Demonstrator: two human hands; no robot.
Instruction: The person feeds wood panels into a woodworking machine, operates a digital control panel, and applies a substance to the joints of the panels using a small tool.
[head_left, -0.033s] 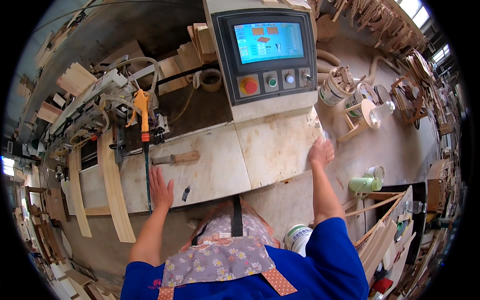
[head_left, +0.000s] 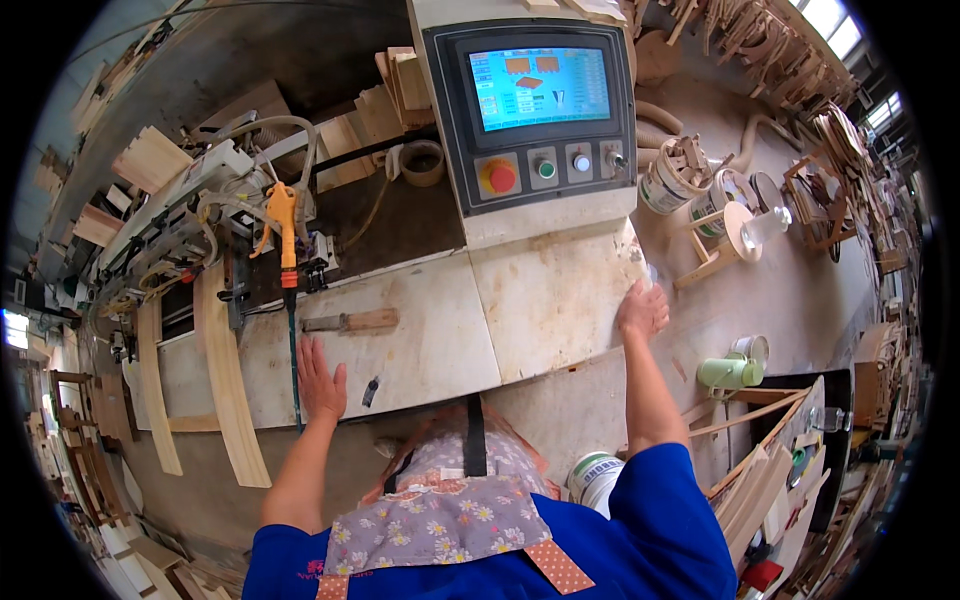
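Observation:
My left hand (head_left: 321, 381) lies flat on the pale machine table (head_left: 425, 345), fingers stretched out, holding nothing. Just beyond its fingertips rests a chisel-like tool with a wooden handle (head_left: 366, 319) and a flat metal blade. A small dark piece (head_left: 371, 391) lies to the right of this hand. An orange air gun (head_left: 283, 208) hangs to its left, above a dark hose. At the table's right edge, my right hand (head_left: 643, 309) is closed round the rim with curled fingers. A small translucent thing (head_left: 652, 272) shows beside it, partly hidden.
A control panel (head_left: 538, 150) with a lit screen and buttons rises behind the table. Long wooden boards (head_left: 228, 375) jut over the front edge at left. Buckets (head_left: 665, 185), a wooden stool (head_left: 738, 232) and a green container (head_left: 728, 372) stand at right. A white bucket (head_left: 596, 478) is near my right elbow.

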